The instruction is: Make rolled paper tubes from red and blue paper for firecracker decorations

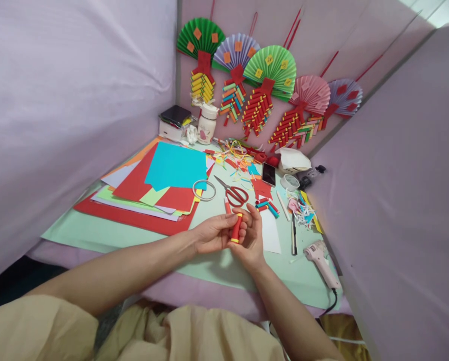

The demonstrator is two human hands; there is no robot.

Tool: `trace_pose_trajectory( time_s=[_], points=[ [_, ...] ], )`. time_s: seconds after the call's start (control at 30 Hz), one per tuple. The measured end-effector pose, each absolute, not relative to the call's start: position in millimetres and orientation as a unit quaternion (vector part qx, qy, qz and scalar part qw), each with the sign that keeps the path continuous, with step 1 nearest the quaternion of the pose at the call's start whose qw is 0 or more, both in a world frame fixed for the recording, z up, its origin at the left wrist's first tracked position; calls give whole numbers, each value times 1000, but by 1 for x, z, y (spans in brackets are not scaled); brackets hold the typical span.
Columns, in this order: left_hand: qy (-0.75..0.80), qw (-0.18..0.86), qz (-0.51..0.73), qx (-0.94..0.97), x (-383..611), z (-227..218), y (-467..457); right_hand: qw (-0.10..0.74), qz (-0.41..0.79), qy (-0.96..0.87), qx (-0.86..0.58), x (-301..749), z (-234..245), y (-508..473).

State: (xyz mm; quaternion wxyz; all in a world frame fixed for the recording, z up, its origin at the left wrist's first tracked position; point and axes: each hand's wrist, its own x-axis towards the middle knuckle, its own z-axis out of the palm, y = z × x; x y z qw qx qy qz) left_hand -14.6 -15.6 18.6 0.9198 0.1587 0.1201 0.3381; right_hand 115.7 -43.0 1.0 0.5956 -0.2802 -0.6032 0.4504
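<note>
The red paper roll (237,230), banded in yellow at both ends, stood nearly upright above the near part of the table (205,273), between the person's two hands. The left hand (216,233) had its grip closed on it, the thumb laid against the roll near its upper end and the fingers curled behind. The right hand (252,245) was cupped close around the other side, its grip half curled, with the thumb by the roll's lower end; whether it also bore on the roll could not be told. Just beyond the hands lay the red-handled scissors (228,188), blades slightly parted, with a pale ring (204,199) to their left, partly over a stack of coloured paper topped by a blue sheet (177,165). A small group of red and blue rolls (267,207) lay just past the right fingers, near a white sheet (271,233). Farther right were a slim dark pen-like tool (294,238) and a pale glue gun (324,265). Behind, a phone (268,174) rested near tangled paper strips (237,150), and folded paper fans (271,67) hung along the wall.
</note>
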Motion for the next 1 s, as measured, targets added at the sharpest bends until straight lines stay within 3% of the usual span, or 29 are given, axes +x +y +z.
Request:
trace_pose_trajectory(
  time_s=[0.3,0.8,1.0],
  points=[
    [165,895,371,183,-12,13,-15,572,461,-620,-274,125,1,-34],
    [167,892,375,190,-14,15,-13,611,478,-559,-291,117,2,-35],
    [177,893,368,190,-16,14,-12,581,483,-592,-281,122,2,-33]
  ],
)
